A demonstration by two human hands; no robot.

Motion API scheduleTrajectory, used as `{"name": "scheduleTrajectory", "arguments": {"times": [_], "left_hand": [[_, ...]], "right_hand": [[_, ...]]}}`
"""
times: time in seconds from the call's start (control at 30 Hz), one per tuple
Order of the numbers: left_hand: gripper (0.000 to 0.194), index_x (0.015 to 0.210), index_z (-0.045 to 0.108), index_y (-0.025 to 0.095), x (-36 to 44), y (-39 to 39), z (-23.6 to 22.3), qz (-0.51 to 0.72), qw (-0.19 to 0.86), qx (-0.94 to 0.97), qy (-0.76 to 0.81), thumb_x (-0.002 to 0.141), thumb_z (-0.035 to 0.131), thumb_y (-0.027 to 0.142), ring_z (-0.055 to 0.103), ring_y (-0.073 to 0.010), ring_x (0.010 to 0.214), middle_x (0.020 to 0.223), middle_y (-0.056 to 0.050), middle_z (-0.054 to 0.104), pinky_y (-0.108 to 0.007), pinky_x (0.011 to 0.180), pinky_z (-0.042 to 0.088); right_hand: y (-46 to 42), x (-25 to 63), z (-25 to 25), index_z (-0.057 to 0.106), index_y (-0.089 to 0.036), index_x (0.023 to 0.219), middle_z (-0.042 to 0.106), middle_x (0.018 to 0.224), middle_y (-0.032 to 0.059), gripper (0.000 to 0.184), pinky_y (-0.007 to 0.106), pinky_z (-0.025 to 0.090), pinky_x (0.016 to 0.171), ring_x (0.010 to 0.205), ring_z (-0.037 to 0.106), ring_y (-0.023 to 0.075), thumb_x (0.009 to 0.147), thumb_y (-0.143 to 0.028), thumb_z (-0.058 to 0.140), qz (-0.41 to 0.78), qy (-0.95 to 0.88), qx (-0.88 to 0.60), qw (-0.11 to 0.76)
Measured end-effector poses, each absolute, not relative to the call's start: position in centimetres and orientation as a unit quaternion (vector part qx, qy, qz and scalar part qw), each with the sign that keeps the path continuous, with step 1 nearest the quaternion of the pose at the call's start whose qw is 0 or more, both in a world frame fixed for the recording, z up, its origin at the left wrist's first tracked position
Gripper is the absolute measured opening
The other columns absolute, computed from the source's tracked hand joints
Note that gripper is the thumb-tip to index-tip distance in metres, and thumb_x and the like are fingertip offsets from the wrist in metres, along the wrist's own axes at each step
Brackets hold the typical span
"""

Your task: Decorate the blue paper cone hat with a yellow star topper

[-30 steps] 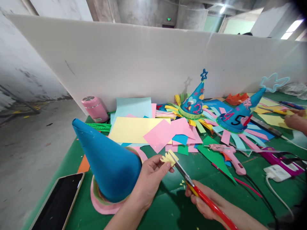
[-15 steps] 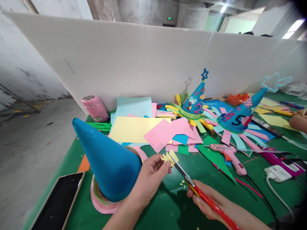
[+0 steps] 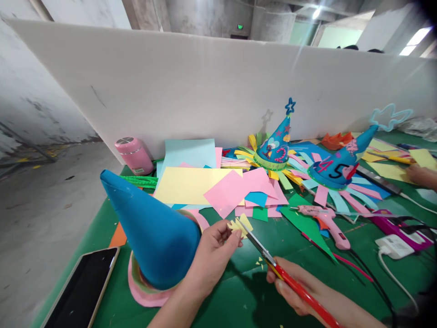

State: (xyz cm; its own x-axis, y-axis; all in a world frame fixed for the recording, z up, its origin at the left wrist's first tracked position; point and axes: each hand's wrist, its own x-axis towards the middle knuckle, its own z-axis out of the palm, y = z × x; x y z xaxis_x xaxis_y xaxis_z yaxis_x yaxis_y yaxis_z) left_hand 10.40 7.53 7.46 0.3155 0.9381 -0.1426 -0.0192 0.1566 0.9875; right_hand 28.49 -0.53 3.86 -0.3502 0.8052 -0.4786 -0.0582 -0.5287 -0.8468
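Between thumb and fingers, my left hand point(image 3: 218, 248) pinches a small cut piece of yellow paper point(image 3: 246, 223) with notched edges. My right hand point(image 3: 293, 282) grips scissors point(image 3: 293, 284) with red and yellow handles, and their blades reach the yellow paper. Tiny yellow scraps point(image 3: 260, 262) lie on the table below the blades. Beside my left forearm a plain blue paper cone hat point(image 3: 160, 241) leans to the left, with a pink and green ring brim point(image 3: 150, 298) at its base.
Coloured paper sheets point(image 3: 191, 184) lie behind my hands. Two decorated cone hats point(image 3: 273, 148) stand farther back. A pink glue gun point(image 3: 324, 218) and a purple power strip point(image 3: 392, 223) are at right, a phone point(image 3: 82, 287) and pink flask point(image 3: 134, 156) at left. Another person's hand point(image 3: 421, 175) appears far right.
My hands and the scissors stay nearly in place at the yellow paper. At the far right, the other person's hand has shifted and now holds up a yellow sheet.
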Motion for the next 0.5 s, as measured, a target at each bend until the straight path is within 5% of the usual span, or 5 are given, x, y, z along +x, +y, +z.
{"name": "scheduleTrajectory", "arguments": {"times": [0.2,0.5], "left_hand": [[0.015,0.065,0.06,0.016,10.4,7.5,6.5,0.44,0.65,0.44,0.437,0.072,0.06,0.029,0.051,-0.0132,0.066,0.063,0.0,0.057,-0.023,0.067,0.039],[0.016,0.062,0.059,0.014,11.0,7.1,6.8,0.477,0.698,0.324,0.424,0.071,0.062,0.026,0.049,-0.0115,0.063,0.06,-0.001,0.055,-0.023,0.066,0.038]], "right_hand": [[-0.4,28.1,5.3,0.051,-0.021,0.087,0.044,0.08,-0.0024,0.045,0.022,0.042,0.073,0.066,0.045,0.0076,0.065,-0.06,0.058,0.717,-0.392,-0.494,0.296],[0.2,27.3,4.5,0.051,-0.021,0.081,0.035,0.066,-0.0051,0.042,0.02,0.042,0.058,0.054,0.038,0.007,0.067,-0.06,0.055,0.703,-0.422,-0.494,0.289]]}}
